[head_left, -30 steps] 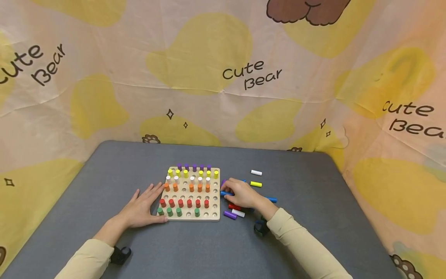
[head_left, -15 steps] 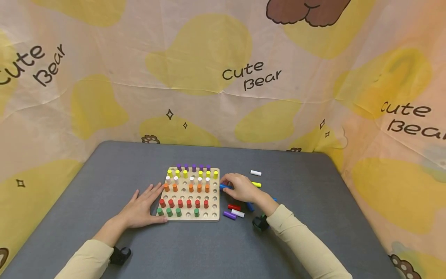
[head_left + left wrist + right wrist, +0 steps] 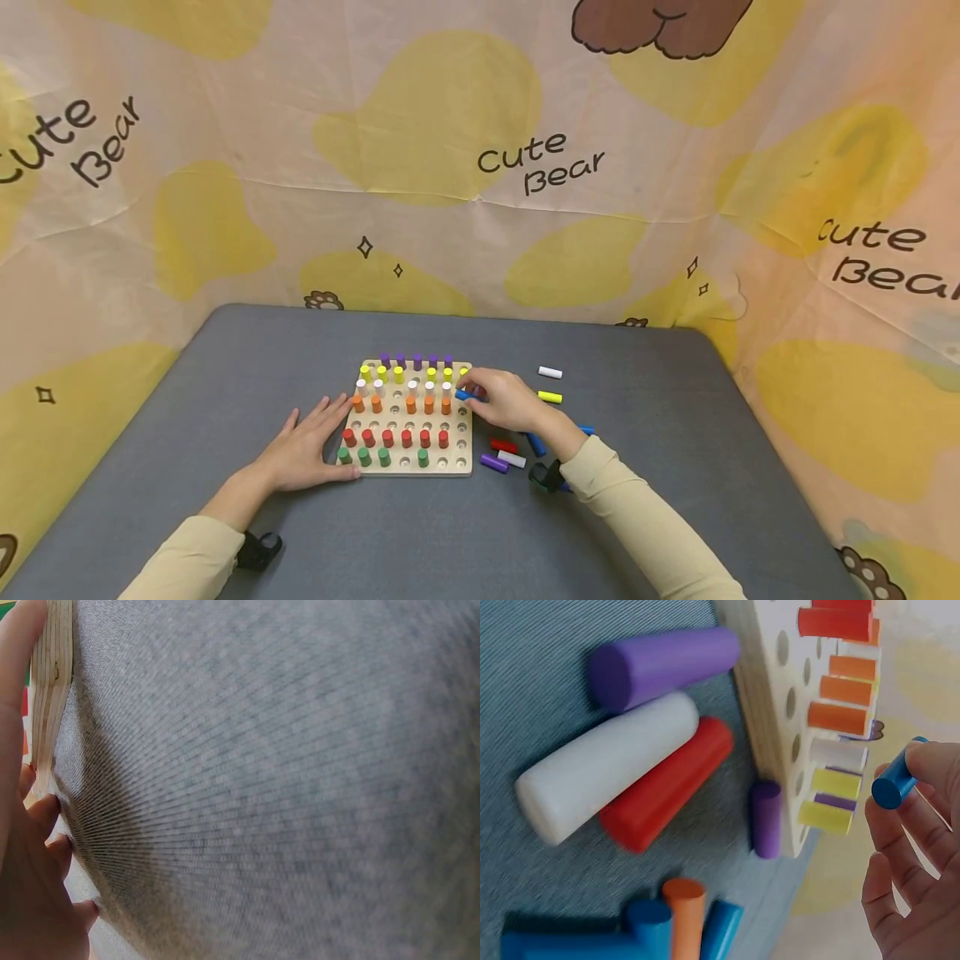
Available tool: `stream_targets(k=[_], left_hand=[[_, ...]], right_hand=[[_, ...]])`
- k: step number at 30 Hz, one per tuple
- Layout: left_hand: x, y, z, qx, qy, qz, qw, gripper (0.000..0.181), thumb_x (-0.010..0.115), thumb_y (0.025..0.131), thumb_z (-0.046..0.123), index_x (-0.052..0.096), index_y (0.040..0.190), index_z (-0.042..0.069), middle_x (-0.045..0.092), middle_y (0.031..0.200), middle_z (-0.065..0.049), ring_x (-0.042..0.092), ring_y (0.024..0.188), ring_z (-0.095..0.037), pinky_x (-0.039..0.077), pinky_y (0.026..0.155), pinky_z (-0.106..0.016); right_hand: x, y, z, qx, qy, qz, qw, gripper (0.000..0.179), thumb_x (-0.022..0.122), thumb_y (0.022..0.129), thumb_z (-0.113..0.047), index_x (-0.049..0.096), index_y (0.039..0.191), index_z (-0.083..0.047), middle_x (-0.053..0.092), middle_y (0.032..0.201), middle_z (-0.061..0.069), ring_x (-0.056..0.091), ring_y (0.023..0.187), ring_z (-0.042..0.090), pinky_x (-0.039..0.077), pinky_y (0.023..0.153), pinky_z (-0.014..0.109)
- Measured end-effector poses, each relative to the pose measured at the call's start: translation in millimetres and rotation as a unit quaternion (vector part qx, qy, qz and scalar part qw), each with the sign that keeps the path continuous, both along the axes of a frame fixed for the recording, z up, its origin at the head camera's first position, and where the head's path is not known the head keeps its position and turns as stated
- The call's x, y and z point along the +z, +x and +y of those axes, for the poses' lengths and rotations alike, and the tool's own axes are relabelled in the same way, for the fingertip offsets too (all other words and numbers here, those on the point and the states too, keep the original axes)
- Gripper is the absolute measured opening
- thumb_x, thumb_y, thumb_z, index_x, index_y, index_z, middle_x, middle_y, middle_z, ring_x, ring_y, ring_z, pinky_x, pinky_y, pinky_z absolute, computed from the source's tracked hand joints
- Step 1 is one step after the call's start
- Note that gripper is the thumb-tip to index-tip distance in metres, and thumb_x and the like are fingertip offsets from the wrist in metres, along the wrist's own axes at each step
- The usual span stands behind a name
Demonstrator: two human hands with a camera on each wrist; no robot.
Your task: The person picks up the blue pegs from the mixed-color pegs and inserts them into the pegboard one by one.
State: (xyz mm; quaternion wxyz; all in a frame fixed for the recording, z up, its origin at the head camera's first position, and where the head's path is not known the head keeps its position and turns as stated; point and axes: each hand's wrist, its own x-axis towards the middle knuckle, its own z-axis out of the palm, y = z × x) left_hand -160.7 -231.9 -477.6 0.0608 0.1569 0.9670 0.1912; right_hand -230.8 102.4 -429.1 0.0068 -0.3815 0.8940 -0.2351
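A wooden pegboard [image 3: 438, 472] lies on the table, carrying upright pegs in rows: purple at the back, then yellow, white, orange, red and green pegs [image 3: 384, 457] at the front. My left hand [image 3: 300, 454] rests at the board's left edge, fingers spread and thumb along the front corner. In the left wrist view its thumb touches the board's wooden side [image 3: 54, 671]. My right hand [image 3: 510, 404] is over the board's right edge. Between thumb and fingertips it pinches a blue peg [image 3: 896, 780], raised and tilted. The hand hides part of the right column of holes.
Loose pegs lie right of the board: a purple peg [image 3: 493, 462], a white peg [image 3: 512, 459], a red peg [image 3: 503, 446] and blue pegs [image 3: 536, 444]. Farther back are a yellow peg [image 3: 550, 397] and another white peg [image 3: 550, 372]. An orange peg [image 3: 683, 915] lies among blue ones.
My right hand has lifted the blue peg and carried it left and slightly back, from beside the board to over its right edge. My left hand has stayed in place.
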Motion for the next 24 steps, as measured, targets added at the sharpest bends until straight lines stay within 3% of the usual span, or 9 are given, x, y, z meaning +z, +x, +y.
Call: stream_targets(k=[8,24], left_hand=[[-2.1,-1.1,-0.3,-0.001,0.001,0.0,1.0,0.112,0.061,0.062,0.076,0.022,0.147,0.015,0.024,0.151,-0.012,0.017,0.138,-0.039,0.004,0.104,-0.067],[-2.7,-1.5,0.2,-0.002,0.006,-0.001,1.0,0.111,0.061,0.063,0.075,0.022,0.147,0.015,0.023,0.152,-0.012,0.016,0.139,-0.038,0.003,0.104,-0.067]], right_hand=[[3.8,2.2,-18,0.009,-0.02,-0.008,0.9997,0.025,0.061,0.088,-0.014,0.059,0.113,-0.011,0.064,0.101,-0.001,0.059,0.083,0.009,0.047,0.065,0.018],[6.2,7.3,-53,0.012,-0.053,-0.038,0.9978,0.024,0.06,0.089,-0.017,0.058,0.113,-0.012,0.064,0.102,-0.001,0.06,0.087,0.008,0.05,0.074,0.021]])
